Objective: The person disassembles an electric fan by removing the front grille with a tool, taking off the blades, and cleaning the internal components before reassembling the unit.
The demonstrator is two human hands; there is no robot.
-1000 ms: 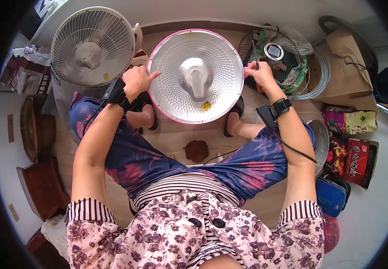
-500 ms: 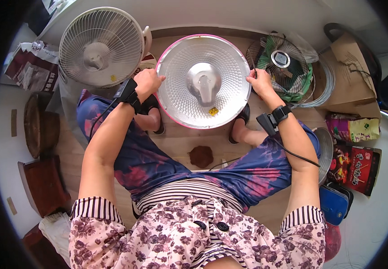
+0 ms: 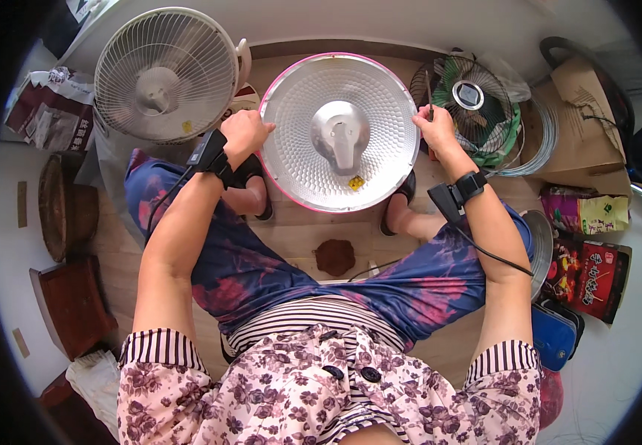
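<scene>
Between my knees stands a round dish heater (image 3: pixel 302 167) with a dimpled silver reflector, a pink outer rim and a yellow sticker near the bottom. My left hand (image 3: pixel 245 135) is closed at its left edge, the fingers curled by the rim. At the right edge, my right hand (image 3: pixel 436 130) pinches a thin screwdriver-like tool (image 3: pixel 429 87), its slim shaft pointing away from me. Those fingertips also meet the heater's rim. The back of the heater is hidden.
A round white appliance with a wire grille (image 3: pixel 176 67) stands at the far left. At the far right lie a dark wire grille (image 3: pixel 477 74), a coil of wire (image 3: pixel 542 141) and a cardboard box (image 3: pixel 584 111). A brown stool (image 3: pixel 72 308) stands left; a red box (image 3: pixel 595 278) lies right.
The heater's right edge has shifted slightly to the right, and my right hand has moved with it. The thin tool now shows more clearly above that hand. My left hand stays at the rim.
</scene>
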